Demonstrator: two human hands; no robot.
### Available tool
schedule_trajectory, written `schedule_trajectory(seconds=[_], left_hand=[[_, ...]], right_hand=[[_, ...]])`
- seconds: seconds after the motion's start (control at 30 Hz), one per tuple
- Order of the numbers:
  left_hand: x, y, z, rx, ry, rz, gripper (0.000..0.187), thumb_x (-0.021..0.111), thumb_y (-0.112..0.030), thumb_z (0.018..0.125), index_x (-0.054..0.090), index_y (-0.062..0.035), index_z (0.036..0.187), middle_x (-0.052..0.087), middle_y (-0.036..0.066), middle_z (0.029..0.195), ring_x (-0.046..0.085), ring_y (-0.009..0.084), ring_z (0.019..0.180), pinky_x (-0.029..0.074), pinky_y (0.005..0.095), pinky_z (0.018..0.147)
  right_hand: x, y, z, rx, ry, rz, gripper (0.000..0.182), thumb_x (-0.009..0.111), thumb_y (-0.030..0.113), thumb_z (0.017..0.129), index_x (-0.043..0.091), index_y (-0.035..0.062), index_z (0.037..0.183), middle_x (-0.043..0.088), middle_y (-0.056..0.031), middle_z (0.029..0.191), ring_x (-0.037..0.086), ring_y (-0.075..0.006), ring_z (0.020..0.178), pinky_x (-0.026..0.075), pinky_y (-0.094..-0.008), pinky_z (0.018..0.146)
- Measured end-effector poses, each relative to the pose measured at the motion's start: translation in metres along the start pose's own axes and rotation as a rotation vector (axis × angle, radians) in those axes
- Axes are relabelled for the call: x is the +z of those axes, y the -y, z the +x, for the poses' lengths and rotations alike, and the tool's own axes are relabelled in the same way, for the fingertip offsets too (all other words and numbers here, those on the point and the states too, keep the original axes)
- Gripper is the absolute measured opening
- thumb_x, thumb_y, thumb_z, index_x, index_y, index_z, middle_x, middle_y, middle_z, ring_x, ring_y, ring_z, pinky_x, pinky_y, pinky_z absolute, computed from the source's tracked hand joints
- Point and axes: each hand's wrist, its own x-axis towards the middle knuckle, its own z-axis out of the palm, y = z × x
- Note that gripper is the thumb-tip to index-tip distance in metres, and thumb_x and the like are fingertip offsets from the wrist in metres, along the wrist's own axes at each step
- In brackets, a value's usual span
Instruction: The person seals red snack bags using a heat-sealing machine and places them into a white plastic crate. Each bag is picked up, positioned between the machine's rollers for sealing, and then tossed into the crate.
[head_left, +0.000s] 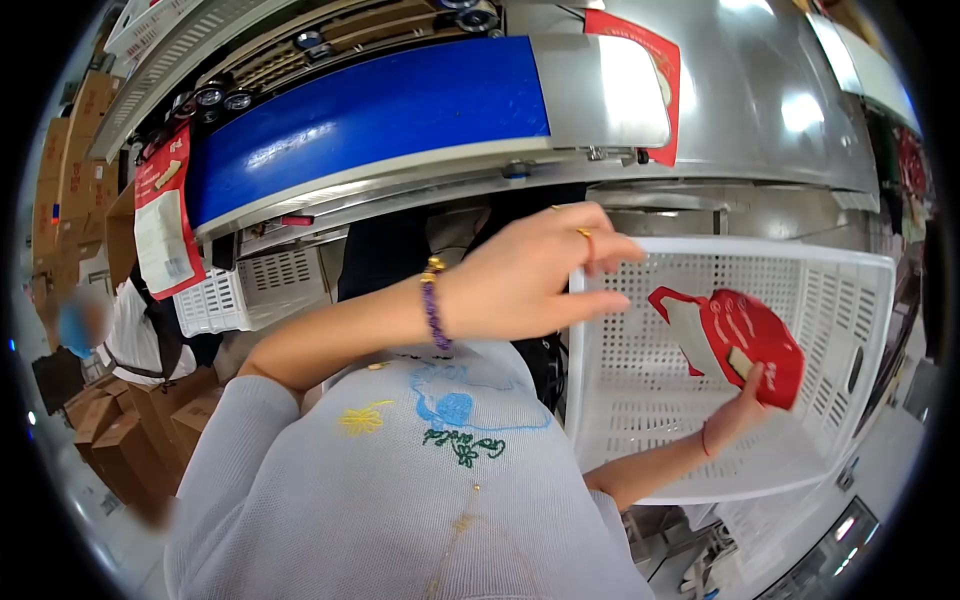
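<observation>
My left hand [545,275], with a purple bracelet at its wrist, reaches across my body to the near edge of the white crate [730,247]. Its thumb and fingers are apart and nothing is between them. Inside the crate's outline, my right hand [737,415] grips the lower end of a red bag [755,335] with a pale panel. The bag is tilted, with a torn-looking or folded strip at its upper left. Whether it touches the crate's bottom, I cannot tell.
A blue conveyor belt [370,115] ends in a metal plate [605,90], with a red bag [665,60] beyond it. Another red bag [168,225] hangs at the belt's left end. Further left are a crate [215,300], cartons [125,445] and another person [135,330].
</observation>
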Motion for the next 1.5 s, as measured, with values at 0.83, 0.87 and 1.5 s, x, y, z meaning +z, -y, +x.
schedule_trajectory(seconds=[0.83,0.87,1.5], left_hand=[[-0.092,0.121,0.103,-0.272,-0.865,-0.774,0.022,0.061,-0.021,0.090,0.063,0.0004,0.085,0.052,0.001,0.059,0.044,0.0058,0.046,0.029,0.0218,0.038],[-0.096,0.120,0.105,-0.301,-0.866,-0.784,0.021,0.061,-0.020,0.090,0.063,0.0004,0.085,0.052,0.001,0.059,0.044,0.0062,0.045,0.029,0.0220,0.037],[-0.099,0.083,-0.092,-0.025,-0.950,0.211,0.025,0.053,-0.020,0.096,0.067,-0.0077,0.079,0.057,0.007,0.072,0.059,0.0185,0.065,0.046,0.0297,0.059]], right_hand=[[0.312,0.133,0.071,0.041,0.755,0.233,0.018,0.070,0.013,0.088,0.062,-0.0009,0.096,0.069,-0.0073,0.088,0.062,-0.0081,0.072,0.047,-0.0193,0.058],[0.318,0.133,0.076,0.052,0.775,0.235,0.018,0.072,0.014,0.086,0.056,0.0068,0.088,0.067,-0.0048,0.082,0.061,-0.0066,0.067,0.045,-0.0180,0.054],[0.365,0.160,0.028,0.020,1.075,0.265,0.028,0.067,0.018,0.091,0.044,0.0125,0.075,0.059,0.0011,0.079,0.058,-0.0069,0.073,0.050,-0.0213,0.064]])
